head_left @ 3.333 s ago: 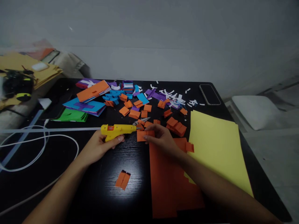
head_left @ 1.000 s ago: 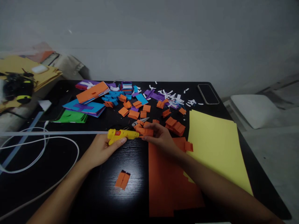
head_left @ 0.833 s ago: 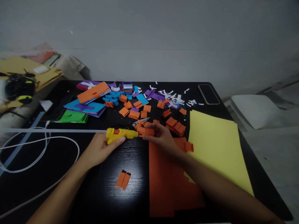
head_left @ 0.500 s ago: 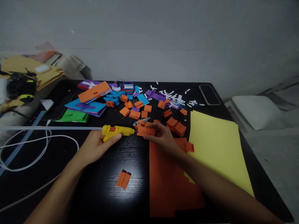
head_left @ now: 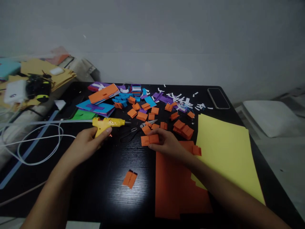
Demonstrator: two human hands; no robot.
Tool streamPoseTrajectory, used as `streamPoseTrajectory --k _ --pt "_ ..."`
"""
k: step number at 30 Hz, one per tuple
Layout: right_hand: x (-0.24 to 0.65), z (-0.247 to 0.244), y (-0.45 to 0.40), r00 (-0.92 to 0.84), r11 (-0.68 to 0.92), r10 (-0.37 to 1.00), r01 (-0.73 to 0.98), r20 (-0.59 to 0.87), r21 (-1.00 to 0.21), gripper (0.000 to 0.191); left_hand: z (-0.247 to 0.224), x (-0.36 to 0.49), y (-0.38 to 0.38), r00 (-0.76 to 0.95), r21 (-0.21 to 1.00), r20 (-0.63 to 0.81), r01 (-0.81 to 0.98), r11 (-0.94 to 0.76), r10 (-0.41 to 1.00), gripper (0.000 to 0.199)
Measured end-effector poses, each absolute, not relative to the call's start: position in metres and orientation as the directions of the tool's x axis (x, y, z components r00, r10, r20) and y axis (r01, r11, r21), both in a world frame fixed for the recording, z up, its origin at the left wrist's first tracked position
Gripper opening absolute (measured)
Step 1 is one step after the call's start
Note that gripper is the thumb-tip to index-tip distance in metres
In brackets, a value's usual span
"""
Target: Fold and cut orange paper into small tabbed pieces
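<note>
My left hand [head_left: 91, 138] is closed round the handle of a yellow hot glue gun [head_left: 108, 122], its nozzle pointing right and a long clear glue stick running out of its back. In my right hand [head_left: 164, 141] a small folded orange paper piece [head_left: 148, 140] is pinched between thumb and fingers. A gap separates the nozzle from the paper. Behind the paper lie scissors [head_left: 149, 123], with black handles partly seen near them. One more folded orange piece [head_left: 130, 179] rests alone on the black table nearer to me.
Orange sheets [head_left: 181, 190] and yellow sheets [head_left: 224, 152] lie at the right. Folded orange pieces, purple and blue paper and white scraps [head_left: 182, 101] cover the back. A phone [head_left: 218, 98] is at the far right. White cables [head_left: 35, 160] loop at the left.
The glue gun has drawn back to the left, and its nozzle has come away from the orange paper. My right hand still holds that piece. The view has shifted slightly left.
</note>
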State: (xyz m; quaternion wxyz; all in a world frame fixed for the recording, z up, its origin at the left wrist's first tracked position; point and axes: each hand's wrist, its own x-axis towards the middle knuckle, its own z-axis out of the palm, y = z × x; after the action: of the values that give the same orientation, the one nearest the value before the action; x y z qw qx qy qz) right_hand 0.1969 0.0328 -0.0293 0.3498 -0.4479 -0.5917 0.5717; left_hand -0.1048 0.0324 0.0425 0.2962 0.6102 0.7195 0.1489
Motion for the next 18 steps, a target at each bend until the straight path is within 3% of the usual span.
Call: streamPoseTrajectory --k 3,8,13,18 --pt "0.197 -0.031 0.031 -0.392 0.060 0.919 0.256 -0.047 -0.965 0.035 0.038 -0.114 0.023 -0.106 0.431 -0.252 0.878 0.210 0.962 0.068" --pt "0.196 -0.026 0.028 -0.450 0.286 0.890 0.427 0.073 -0.858 0.035 0.031 -0.124 0.015 -0.196 0.302 -0.199 0.920 0.250 0.960 0.063" --pt "0.196 -0.021 0.025 -0.519 0.387 0.852 0.534 0.070 -0.751 0.033 0.034 -0.126 0.016 -0.270 0.263 -0.294 0.899 0.349 0.917 0.063" --pt "0.199 -0.019 0.026 -0.532 0.383 0.845 0.526 0.057 -0.760 0.035 0.033 -0.132 0.014 -0.312 0.262 -0.296 0.882 0.391 0.903 0.065"
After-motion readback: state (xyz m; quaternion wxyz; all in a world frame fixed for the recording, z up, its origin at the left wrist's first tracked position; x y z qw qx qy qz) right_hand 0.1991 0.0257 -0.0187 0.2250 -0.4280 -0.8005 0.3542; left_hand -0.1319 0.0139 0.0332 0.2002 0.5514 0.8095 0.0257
